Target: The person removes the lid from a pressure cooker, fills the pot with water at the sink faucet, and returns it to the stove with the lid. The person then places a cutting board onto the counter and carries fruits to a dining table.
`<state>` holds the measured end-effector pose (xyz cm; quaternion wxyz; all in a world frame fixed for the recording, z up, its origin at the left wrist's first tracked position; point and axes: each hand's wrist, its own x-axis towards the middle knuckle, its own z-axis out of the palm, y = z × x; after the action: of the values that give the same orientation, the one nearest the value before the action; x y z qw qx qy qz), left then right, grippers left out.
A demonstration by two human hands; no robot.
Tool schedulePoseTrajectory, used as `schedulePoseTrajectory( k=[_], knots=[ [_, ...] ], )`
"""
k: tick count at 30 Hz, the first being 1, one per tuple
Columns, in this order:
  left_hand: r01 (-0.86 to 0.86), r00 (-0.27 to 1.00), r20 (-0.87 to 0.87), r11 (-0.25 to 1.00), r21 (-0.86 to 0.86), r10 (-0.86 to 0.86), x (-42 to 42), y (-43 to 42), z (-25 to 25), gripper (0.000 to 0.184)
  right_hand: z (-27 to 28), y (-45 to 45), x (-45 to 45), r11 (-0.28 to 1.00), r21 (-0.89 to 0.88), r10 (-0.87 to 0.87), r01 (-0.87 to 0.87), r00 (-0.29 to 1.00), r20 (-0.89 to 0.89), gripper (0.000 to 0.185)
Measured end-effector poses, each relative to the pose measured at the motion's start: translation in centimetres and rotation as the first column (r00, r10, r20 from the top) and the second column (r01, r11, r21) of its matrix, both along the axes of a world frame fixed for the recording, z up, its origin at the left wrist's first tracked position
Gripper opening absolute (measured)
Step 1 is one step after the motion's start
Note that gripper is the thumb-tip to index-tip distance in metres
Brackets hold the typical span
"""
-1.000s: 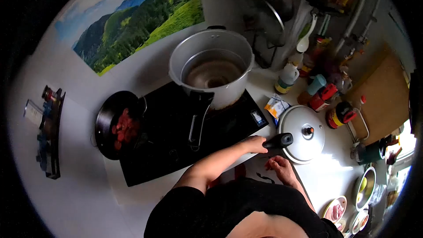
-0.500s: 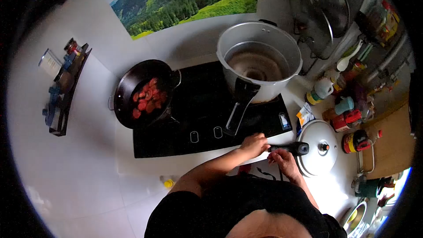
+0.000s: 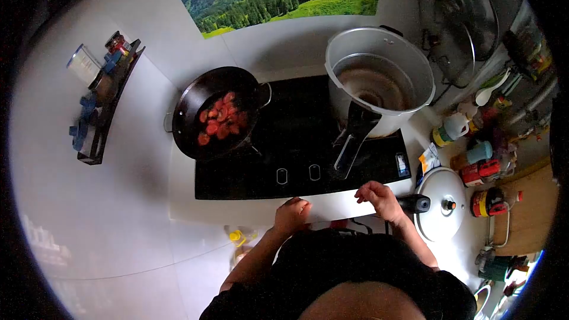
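My left hand (image 3: 292, 214) is at the counter's front edge, its fingers curled in and nothing visible in them. To its right, my right hand (image 3: 379, 199) hovers by the front edge of the black hob (image 3: 296, 136), fingers loosely bent and apart, holding nothing. Close beside that hand is the black handle (image 3: 413, 204) of a silver pressure cooker lid (image 3: 435, 222), which lies on the counter. A large silver pressure cooker pot (image 3: 339, 95) stands on the hob's right side. On the left side sits a dark wok (image 3: 195, 101) with red slices (image 3: 222, 120) inside.
Bottles, including a red-labelled one (image 3: 487, 202), line the right wall near a white spoon (image 3: 492, 90). Glass lids (image 3: 468, 18) hang at the back right. A narrow black shelf (image 3: 112, 109) with jars is on the left wall. A yellow-capped bottle (image 3: 237, 237) stands low beside the counter.
My left hand has left the lid handle area and moved left along the counter edge. My right hand has come away from the handle, up toward the hob. The camera view has shifted left.
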<state>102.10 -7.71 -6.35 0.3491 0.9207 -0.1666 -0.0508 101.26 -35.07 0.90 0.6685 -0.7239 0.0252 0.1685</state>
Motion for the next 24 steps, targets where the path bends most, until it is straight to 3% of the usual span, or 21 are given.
schedulePoseTrajectory(
  k=[2, 5, 11, 14, 16, 17, 18, 20, 22, 24],
  knots=[
    [0.003, 1.0, 0.019, 1.0, 0.01, -0.003, 0.3, 0.3, 0.3, 0.017, 0.0, 0.3, 1.0, 0.988, 0.153, 0.0, -0.005, 0.999, 0.036, 0.03],
    [-0.013, 1.0, 0.018, 1.0, 0.029, 0.012, 0.3, 0.9, 0.9, 0.018, 3.7, 1.5, 2.4, 0.99, 0.114, 0.066, -0.08, 0.99, 0.124, 0.029],
    [-0.029, 0.997, -0.074, 0.999, 0.045, 0.033, -0.5, 2.6, 0.3, 0.022, 4.4, 3.8, 4.9, 0.892, 0.446, 0.023, -0.066, 0.995, 0.1, 0.055],
    [0.011, 0.996, -0.092, 0.98, 0.197, 0.008, -1.2, 3.1, -0.4, 0.022, 6.5, 5.9, 6.2, 0.844, 0.534, -0.012, -0.04, 0.996, 0.093, 0.07],
    [-0.023, 0.996, -0.079, 0.997, 0.071, 0.029, -1.5, 3.2, 0.1, 0.021, 7.0, 6.7, 7.0, 0.767, 0.642, -0.081, 0.008, 0.993, 0.084, 0.066],
    [-0.017, 0.997, -0.076, 0.997, 0.071, 0.022, -1.5, 3.3, 0.0, 0.021, 7.2, 7.2, 7.4, 0.687, 0.718, -0.15, 0.113, 0.989, -0.013, 0.055],
    [-0.007, 0.996, -0.083, 0.993, 0.121, 0.017, -1.5, 3.4, -0.1, 0.021, 7.3, 7.6, 7.6, 0.687, 0.717, -0.163, 0.121, 0.987, -0.01, 0.055],
    [0.034, 0.996, -0.086, 0.987, 0.16, -0.021, -1.5, 3.5, -0.8, 0.02, 7.3, 7.8, 8.2, 0.52, 0.804, -0.259, 0.288, 0.95, -0.173, 0.036],
    [0.045, 0.999, -0.036, 0.987, 0.156, -0.04, -1.7, 4.1, -1.6, 0.02, 8.2, 8.4, 8.7, 0.449, 0.793, -0.333, 0.411, 0.901, -0.279, 0.025],
    [0.08, 0.996, -0.044, 0.977, 0.199, -0.072, -1.6, 4.1, -1.4, 0.02, 7.7, 8.4, 9.3, 0.429, 0.806, -0.319, 0.409, 0.903, -0.288, 0.021]
  ],
)
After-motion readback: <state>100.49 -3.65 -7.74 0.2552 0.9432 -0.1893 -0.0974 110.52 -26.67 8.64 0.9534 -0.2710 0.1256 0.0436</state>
